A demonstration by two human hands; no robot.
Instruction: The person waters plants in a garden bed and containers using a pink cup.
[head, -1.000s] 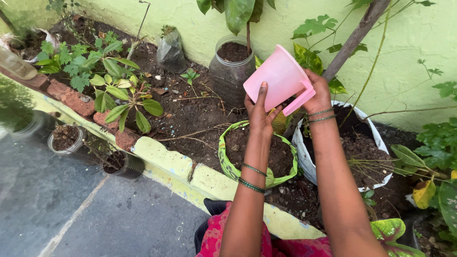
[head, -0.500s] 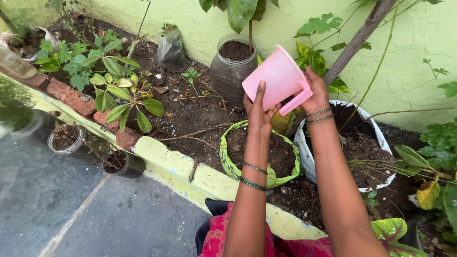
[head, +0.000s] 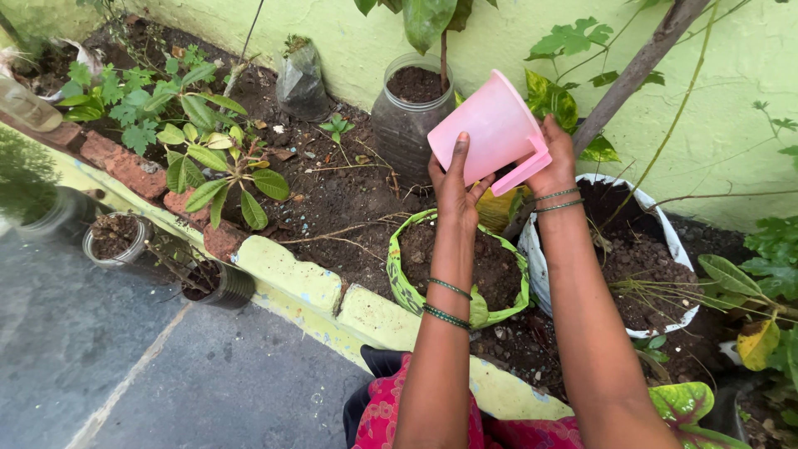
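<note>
While your right hand (head: 555,158) grips the handle and your left hand (head: 453,187) braces the side, the pink jug (head: 495,129) hangs tipped over the green grow bag (head: 399,283) of soil. Since a second ago it has shifted slightly up; tilt unchanged. Alongside: white soil bag (head: 665,241), plastic jar (head: 407,116).
</note>
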